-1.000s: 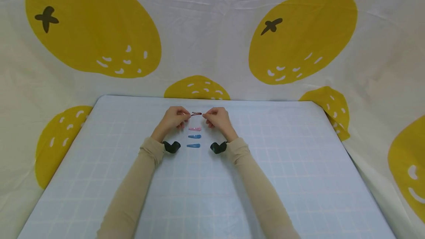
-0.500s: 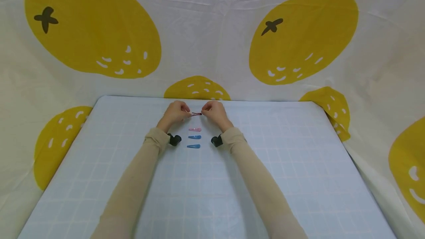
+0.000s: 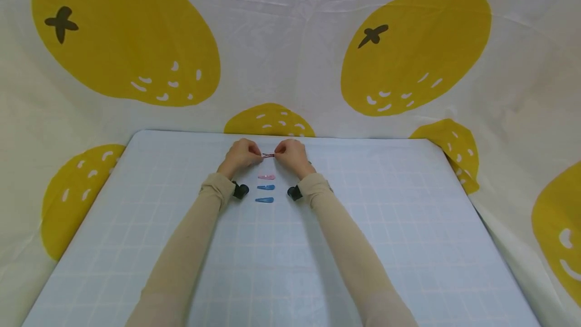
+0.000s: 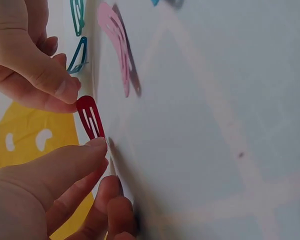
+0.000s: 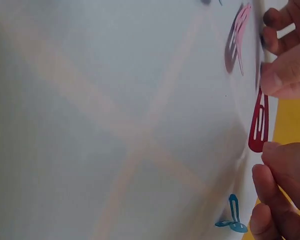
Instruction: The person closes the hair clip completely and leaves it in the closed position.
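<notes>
A red snap hair clip (image 4: 91, 117) is held between both hands, above the far part of the table. My left hand (image 3: 242, 155) pinches its narrow end; the thumb (image 4: 85, 150) covers that tip in the left wrist view. At the wide rounded end, my right hand (image 3: 292, 156) holds the clip with thumb and fingertips, seen at the lower right of the right wrist view. Nearer than the hands lie a pink hair clip (image 3: 266, 177), then a blue clip (image 3: 266, 187) and another blue clip (image 3: 264, 200), in a column.
Two teal-blue clips, an upper clip (image 4: 77, 17) and a lower clip (image 4: 79, 56), show beyond my right hand in the left wrist view. Dark wrist cameras sit by both cuffs. The table (image 3: 272, 266) has a pale checked cover, with a fruit-print curtain (image 3: 281, 39) behind.
Over the last second both wrists have shifted slightly away from me and inward. My right hand has moved a little left, closer along the red clip. The pink and blue clips have stayed put.
</notes>
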The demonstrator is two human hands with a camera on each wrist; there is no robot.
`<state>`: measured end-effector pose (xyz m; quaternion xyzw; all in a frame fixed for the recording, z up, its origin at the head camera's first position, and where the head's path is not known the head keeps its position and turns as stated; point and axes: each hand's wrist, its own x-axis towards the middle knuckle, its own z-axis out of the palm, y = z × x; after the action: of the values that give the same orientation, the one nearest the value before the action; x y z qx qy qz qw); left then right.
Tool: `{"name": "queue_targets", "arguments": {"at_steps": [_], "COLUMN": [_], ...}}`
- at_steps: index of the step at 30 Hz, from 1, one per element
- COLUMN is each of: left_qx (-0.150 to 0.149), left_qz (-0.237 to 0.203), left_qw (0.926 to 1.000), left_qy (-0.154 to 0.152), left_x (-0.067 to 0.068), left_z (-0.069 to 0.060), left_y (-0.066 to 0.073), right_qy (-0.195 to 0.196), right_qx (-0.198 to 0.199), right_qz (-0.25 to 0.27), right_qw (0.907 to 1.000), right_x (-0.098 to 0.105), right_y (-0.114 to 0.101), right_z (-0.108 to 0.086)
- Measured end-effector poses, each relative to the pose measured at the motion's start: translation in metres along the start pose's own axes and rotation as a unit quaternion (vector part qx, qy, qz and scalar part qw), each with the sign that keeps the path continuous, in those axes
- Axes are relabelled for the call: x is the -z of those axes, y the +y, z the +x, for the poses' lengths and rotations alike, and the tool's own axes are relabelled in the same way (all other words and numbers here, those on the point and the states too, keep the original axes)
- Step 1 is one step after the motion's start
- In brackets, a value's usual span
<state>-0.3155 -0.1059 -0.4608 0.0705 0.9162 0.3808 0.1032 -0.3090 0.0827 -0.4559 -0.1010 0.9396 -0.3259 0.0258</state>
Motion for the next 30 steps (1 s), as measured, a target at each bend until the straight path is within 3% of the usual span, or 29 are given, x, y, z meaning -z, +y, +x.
{"name": "queue_targets", "arguments": {"at_steps": [8, 17, 23, 26, 30], "left_qx": [-0.012, -0.02, -0.026, -0.028, -0.021], "left_qz": [0.036, 0.013, 0.005, -0.017, -0.083], "left_qw": [0.9993, 0.9997, 0.9994, 0.9988, 0.9953], "left_qy": [0.006, 0.005, 0.023, 0.036, 0.044], "left_x": [-0.003, 0.001, 0.002, 0.003, 0.005], "left_z": [0.003, 0.0, -0.001, -0.002, -0.006], "left_y": [-0.001, 0.005, 0.006, 0.007, 0.011], "right_qy": [-0.008, 0.012, 0.03, 0.041, 0.054], "right_qx": [0.005, 0.015, 0.026, 0.031, 0.045], "right_qz": [-0.036, -0.04, -0.036, -0.031, -0.025], "right_qw": [0.9993, 0.999, 0.9986, 0.9982, 0.9972], "right_x": [-0.003, 0.001, 0.007, 0.011, 0.018], "right_y": [-0.004, -0.006, -0.009, -0.012, -0.016], "right_z": [-0.001, 0.0, -0.001, -0.002, -0.004]}}
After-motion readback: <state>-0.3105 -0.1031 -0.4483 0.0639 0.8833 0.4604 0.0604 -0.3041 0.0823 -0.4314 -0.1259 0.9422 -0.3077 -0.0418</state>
